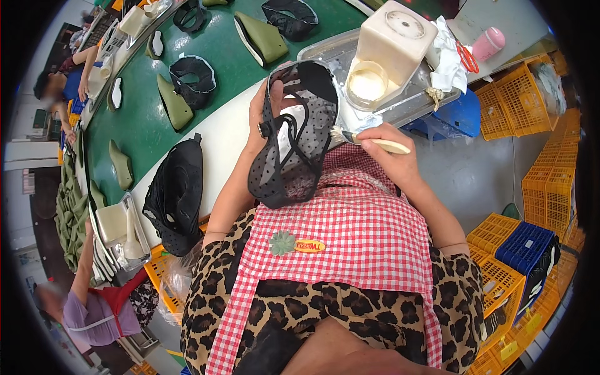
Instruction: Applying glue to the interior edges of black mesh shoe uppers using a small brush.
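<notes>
My left hand [257, 115] grips a sheer black shoe upper [294, 181] with polka dots and crossed straps, its fingers partly hidden behind the mesh. In my right hand [392, 156] is a brush [395, 147] with a pale handle; its bristles meet the upper's right edge, though I cannot tell whether they press on it. Beyond the brush a clear cup [369, 84] with whitish liquid stands against a cream plastic container [397, 37]. Both rest in a metal tray [340, 47]. Another black upper [178, 194] lies on the white table edge to my left.
Olive shoe lasts [259, 37] and black uppers [194, 81] sit on the green conveyor [219, 40]. Red scissors [467, 57], a white cloth [449, 62] and a pink bottle [489, 44] lie right of the tray. Yellow crates [509, 100] stand at right. Co-workers [103, 312] work at left.
</notes>
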Demonstrator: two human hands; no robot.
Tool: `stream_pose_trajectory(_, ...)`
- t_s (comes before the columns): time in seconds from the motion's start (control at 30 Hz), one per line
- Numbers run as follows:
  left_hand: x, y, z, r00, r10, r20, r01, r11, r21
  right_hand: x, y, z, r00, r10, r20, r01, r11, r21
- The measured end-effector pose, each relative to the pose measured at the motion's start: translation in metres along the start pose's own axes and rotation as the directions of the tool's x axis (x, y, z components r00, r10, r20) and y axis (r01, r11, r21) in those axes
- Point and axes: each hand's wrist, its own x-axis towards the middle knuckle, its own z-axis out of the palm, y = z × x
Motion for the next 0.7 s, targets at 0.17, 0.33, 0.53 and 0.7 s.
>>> stream_pose_trajectory(0.17,-0.002,0.005,0.001,0.990,0.138,-0.017,-0.138,0.990,-0.003,0.006,0.009,0.007,0.952,-0.296,-0.079,0.252,0.904,-0.346)
stream_pose_trajectory(0.33,-0.005,0.012,0.013,0.982,0.187,-0.032,-0.187,0.982,0.015,0.016,0.008,0.026,0.945,-0.321,-0.068,0.252,0.843,-0.476)
stream_pose_trajectory(0.53,0.010,0.011,-0.002,0.959,-0.277,0.053,0.272,0.857,-0.438,0.033,0.007,0.035,0.907,-0.408,-0.106,0.326,0.838,-0.438)
stream_pose_trajectory(0.7,0.006,0.012,-0.018,0.914,-0.366,0.177,0.407,0.822,-0.399,0.042,0.003,0.037,0.866,-0.500,-0.015,0.396,0.703,-0.591)
